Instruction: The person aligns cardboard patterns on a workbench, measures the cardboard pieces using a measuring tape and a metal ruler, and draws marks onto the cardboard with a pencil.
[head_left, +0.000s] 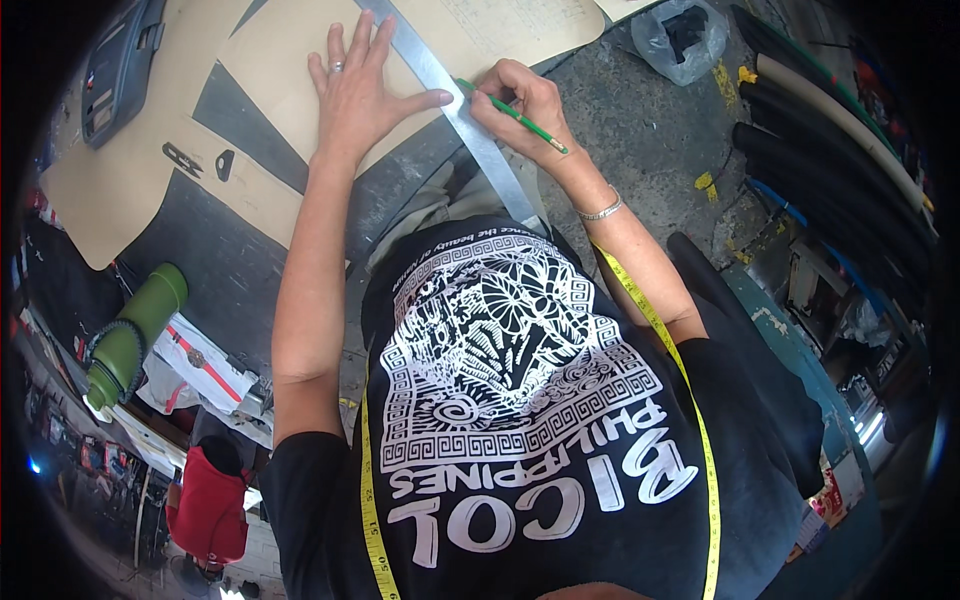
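A long metal ruler (488, 165) lies slantwise over tan pattern paper (285, 70) on a dark work table (385, 195). My left hand (357, 105) is spread flat on the paper. Its thumb reaches onto the ruler, and a fingertip touches the ruler farther up. On the ruler's other side, my right hand (522, 100) grips a green pencil (530, 127), its point at the ruler's right edge. The pencil's back end points down toward my wrist. A small dark slotted piece (183, 160) and a dark rounded piece (225, 164) lie on the paper to the left.
A grey-blue case (120, 70) sits at the far left. Nearer are a green bottle (140, 325) and a red-strapped watch (205, 360). A clear plastic bag (683, 45) and dark rolls (830, 160) stand at right. A yellow measuring tape (705, 450) hangs around my neck.
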